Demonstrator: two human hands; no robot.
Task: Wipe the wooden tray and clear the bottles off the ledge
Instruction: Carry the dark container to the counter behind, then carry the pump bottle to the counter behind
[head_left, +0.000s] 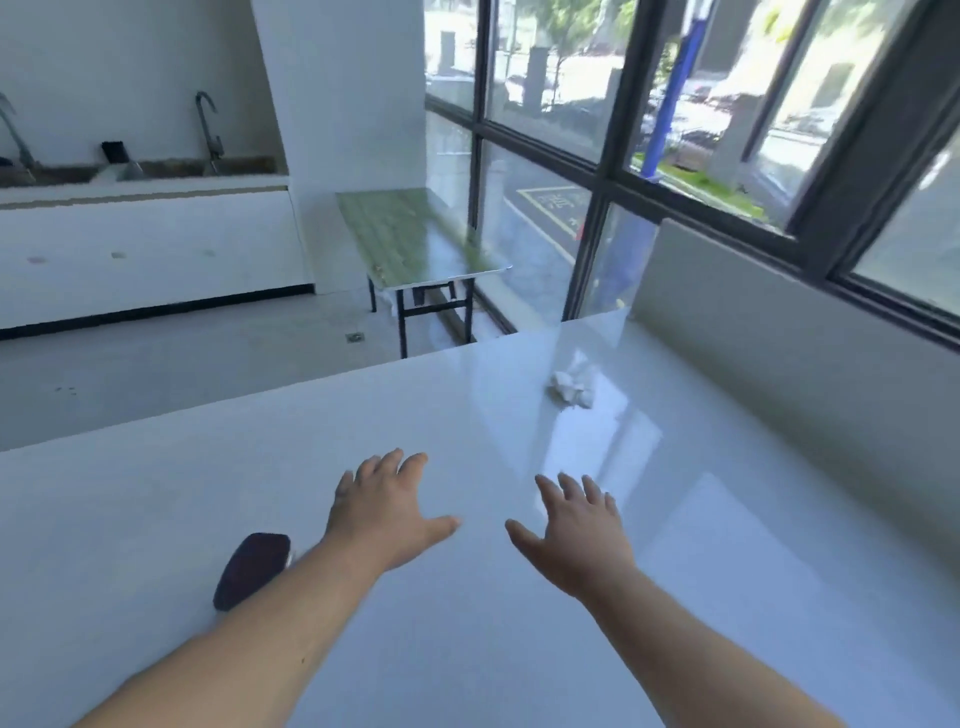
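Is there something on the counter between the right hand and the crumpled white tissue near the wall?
Nothing visible stands between them. The right hand hovers open over the bare white counter, and the surface up to the crumpled tissue is clear. The dark oval object lies beside the left forearm, away from that path.

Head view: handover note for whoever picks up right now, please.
Left hand: open, empty, spread over the white counter.
Right hand: open, empty, beside it.
On the counter: a crumpled white wipe near the wall, beyond both hands; a dark oval object by the left forearm.
No wooden tray or bottles in view, and the visible ledge shows none.
Done or left: cannot tell from this frame; look around first.
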